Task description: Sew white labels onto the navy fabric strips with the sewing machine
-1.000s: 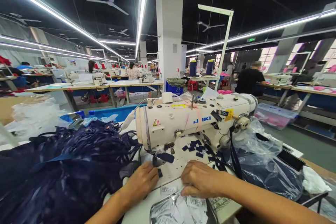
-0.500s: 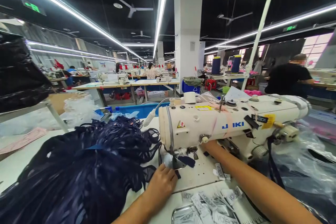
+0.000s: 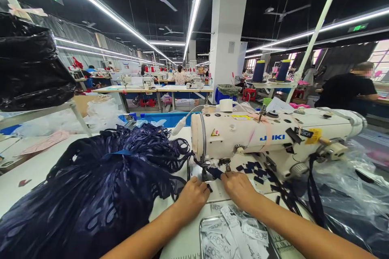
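A white sewing machine (image 3: pixel 249 133) stands before me, its presser foot (image 3: pixel 205 173) low over the bed. My right hand (image 3: pixel 240 187) pinches the end of a navy fabric piece (image 3: pixel 215 172) just right of the foot. Left of it, my left hand (image 3: pixel 194 196) rests with curled fingers close to the foot; what they hold, if anything, is hidden. A small dark scrap (image 3: pixel 209 187) shows beside those fingertips. Several navy fabric pieces (image 3: pixel 255 170) lie under the machine arm. On the left is a large heap of navy straps (image 3: pixel 106 186), with loops reaching toward the needle area.
A metal tray (image 3: pixel 201 230) of white printed labels (image 3: pixel 237 234) sits in front of the hands. Clear plastic bags (image 3: pixel 349 194) lie at the right. A black plastic bag (image 3: pixel 33 68) hangs at the upper left. Thread cones (image 3: pixel 258 71) stand behind the machine. A person in black (image 3: pixel 346 89) sits farther right.
My right hand has come out from under the machine arm to the fabric piece beside the foot, uncovering the navy pieces. My left hand stays near the foot. The view has shifted slightly.
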{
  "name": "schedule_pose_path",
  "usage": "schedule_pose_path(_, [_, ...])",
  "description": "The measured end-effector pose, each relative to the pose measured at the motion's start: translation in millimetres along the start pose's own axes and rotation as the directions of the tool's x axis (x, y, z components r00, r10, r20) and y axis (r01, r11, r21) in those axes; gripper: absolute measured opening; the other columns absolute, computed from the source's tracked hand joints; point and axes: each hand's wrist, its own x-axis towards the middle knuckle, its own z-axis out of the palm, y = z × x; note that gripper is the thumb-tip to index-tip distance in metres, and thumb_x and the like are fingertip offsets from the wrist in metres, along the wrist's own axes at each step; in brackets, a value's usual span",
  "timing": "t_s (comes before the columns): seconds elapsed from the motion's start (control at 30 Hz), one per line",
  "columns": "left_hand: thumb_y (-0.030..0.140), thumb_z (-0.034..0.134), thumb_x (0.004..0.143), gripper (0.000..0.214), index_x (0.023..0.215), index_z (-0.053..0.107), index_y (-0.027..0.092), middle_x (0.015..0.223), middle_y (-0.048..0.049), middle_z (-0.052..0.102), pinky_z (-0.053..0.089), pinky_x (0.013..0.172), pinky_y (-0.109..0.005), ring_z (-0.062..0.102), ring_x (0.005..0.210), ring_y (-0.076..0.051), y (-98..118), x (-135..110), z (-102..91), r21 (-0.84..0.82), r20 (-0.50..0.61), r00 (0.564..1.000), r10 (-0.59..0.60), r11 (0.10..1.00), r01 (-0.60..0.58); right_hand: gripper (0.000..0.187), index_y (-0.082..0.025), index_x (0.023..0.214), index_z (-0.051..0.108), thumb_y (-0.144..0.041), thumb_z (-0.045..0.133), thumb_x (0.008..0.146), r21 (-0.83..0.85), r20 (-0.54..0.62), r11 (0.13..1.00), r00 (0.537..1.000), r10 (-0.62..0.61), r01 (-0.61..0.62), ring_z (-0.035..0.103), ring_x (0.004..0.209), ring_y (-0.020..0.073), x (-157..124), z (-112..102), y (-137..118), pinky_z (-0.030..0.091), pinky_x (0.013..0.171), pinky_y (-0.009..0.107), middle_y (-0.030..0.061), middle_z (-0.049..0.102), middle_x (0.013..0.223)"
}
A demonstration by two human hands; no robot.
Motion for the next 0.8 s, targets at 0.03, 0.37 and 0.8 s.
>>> schedule_pose_path(0.03, [0.000,0.046,0.076,0.020,0.062,0.052,0.013,0.062,-0.0040,0.057,0.035,0.058,-0.031,0.051,0.057,-0.015,-1,-1,-1.7,0.001,0.009,1.000,-0.007,1.000,0.007,0.019,-0.011,0.081,0.060,0.000,0.046,0.075,-0.008,0.011,1.000,1.000,-0.022,0.022,0.055,0.075,0.0246,-2,-1,-3,0.041,0.064,0.034,0.0147,0.059,0.080])
schedule_pose_path(0.37, [0.002,0.052,0.075,0.016,0.062,0.053,0.012,0.060,-0.0014,0.057,0.036,0.053,-0.030,0.049,0.054,-0.015,-9,-13,-7.2,0.062,0.010,1.000,-0.002,0.998,0.001,0.012,-0.013,0.068,0.054,-0.010,0.052,0.079,-0.035,-0.212,0.920,0.897,-0.388,0.389,0.046,0.067,0.0158,-22,9,32,0.036,0.068,0.030,0.0035,0.052,0.072])
schedule_pose_path(0.8, [-0.001,0.033,0.082,0.028,0.069,0.055,0.010,0.059,-0.0029,0.053,0.036,0.052,-0.029,0.046,0.050,-0.015,-11,-18,-5.1,0.039,-0.213,0.977,0.029,0.999,-0.021,0.014,-0.013,0.070,0.053,-0.007,0.047,0.081,0.415,0.050,0.910,0.999,-0.002,-0.019,0.051,0.074,0.0154,16,-1,-16,0.037,0.069,0.026,0.0047,0.054,0.082])
